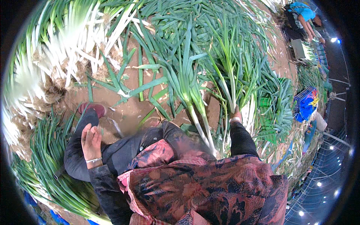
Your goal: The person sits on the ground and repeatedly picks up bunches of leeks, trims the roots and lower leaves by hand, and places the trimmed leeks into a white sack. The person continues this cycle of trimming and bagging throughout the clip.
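My right hand (236, 114) reaches out at the right and is closed around the white stalks of green onions (231, 84), whose green leaves fan away from me. Just beyond it lie more white-stemmed onions in a bundle. Over my bent knee, my left hand (91, 140) is raised with its fingers up and nothing in it; a bracelet circles the wrist. Two long green onions (199, 123) lie between my lap and the right arm, their white ends by my thigh.
A large heap of onions with roots (73, 53) fills the upper left. Another bundle (53, 157) lies beside my left leg. Cut leaves (180, 33) cover the ground ahead. Green plastic crates (265, 121) hold leaves at the right. A person in blue (303, 14) bends over far off.
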{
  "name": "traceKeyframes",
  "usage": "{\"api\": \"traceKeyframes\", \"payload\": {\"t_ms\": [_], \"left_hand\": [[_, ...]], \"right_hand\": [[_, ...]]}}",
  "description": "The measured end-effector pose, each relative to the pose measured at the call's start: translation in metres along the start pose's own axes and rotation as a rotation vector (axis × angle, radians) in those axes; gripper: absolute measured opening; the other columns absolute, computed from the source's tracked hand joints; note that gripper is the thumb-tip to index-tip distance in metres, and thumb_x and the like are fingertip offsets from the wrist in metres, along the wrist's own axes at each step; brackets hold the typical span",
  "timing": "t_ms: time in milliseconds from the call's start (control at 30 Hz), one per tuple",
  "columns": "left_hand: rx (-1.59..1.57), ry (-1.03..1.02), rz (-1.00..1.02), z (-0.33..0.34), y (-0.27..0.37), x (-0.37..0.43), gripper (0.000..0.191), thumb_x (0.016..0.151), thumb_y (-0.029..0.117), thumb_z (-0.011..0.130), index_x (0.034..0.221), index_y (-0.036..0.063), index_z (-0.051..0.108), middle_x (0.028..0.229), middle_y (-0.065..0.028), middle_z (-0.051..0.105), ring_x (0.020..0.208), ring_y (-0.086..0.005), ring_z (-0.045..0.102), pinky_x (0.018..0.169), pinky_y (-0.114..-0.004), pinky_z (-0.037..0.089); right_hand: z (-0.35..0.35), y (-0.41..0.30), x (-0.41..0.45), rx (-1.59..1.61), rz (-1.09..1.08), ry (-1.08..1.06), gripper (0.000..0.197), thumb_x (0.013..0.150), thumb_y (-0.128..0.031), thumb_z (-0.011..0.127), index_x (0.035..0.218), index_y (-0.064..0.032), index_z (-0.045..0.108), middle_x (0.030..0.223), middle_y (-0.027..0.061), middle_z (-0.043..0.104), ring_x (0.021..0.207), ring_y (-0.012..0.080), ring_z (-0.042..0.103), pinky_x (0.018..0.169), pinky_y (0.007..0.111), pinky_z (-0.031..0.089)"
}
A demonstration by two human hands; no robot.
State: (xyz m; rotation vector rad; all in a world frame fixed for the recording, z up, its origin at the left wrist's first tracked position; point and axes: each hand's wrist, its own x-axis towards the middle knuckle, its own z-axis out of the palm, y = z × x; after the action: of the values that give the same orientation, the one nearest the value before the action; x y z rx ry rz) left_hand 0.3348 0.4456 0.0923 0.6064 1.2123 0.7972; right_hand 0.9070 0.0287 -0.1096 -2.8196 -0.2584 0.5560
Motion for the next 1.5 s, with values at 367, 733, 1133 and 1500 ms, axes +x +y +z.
{"api": "traceKeyframes", "payload": {"t_ms": [367,733,1133,1500], "left_hand": [[-0.105,0.022,0.018,0.019,-0.006,0.005,0.024,0.091,0.015,0.061,0.113,0.0074,0.057,0.095,-0.0022,0.063,0.085,-0.0139,0.061,0.071,-0.025,0.049],[-0.087,0.004,0.032,0.065,0.045,0.026,0.021,0.093,0.015,0.059,0.113,0.0103,0.059,0.096,-0.0026,0.065,0.086,-0.0148,0.063,0.076,-0.028,0.05],[-0.068,0.063,0.101,0.029,0.05,0.091,0.022,0.093,0.013,0.057,0.114,0.008,0.057,0.094,-0.0034,0.066,0.083,-0.0135,0.062,0.073,-0.027,0.05],[-0.179,-0.06,-0.033,0.058,0.072,0.106,0.023,0.096,0.011,0.054,0.117,0.0037,0.053,0.1,-0.0048,0.062,0.087,-0.0134,0.059,0.081,-0.026,0.048]], "right_hand": [[-0.01,-0.017,-0.013,-0.526,0.295,-0.191,0.051,0.075,-0.03,0.075,0.118,-0.0107,0.058,0.116,0.0099,0.064,0.108,0.0286,0.062,0.091,0.042,0.048],[0.211,-0.4,-0.022,0.05,-0.912,-0.442,0.036,0.082,-0.033,0.062,0.106,-0.0055,0.061,0.094,0.0218,0.062,0.085,0.0408,0.059,0.072,0.046,0.048],[0.35,-0.69,-0.047,0.183,-0.697,-0.593,0.036,0.084,-0.025,0.066,0.107,0.0015,0.061,0.099,0.0132,0.066,0.092,0.0263,0.063,0.081,0.041,0.05],[0.466,-0.727,0.004,0.164,-0.502,-0.556,0.033,0.091,-0.026,0.056,0.111,0.0,0.059,0.092,0.015,0.066,0.078,0.0285,0.062,0.069,0.043,0.049]]}}
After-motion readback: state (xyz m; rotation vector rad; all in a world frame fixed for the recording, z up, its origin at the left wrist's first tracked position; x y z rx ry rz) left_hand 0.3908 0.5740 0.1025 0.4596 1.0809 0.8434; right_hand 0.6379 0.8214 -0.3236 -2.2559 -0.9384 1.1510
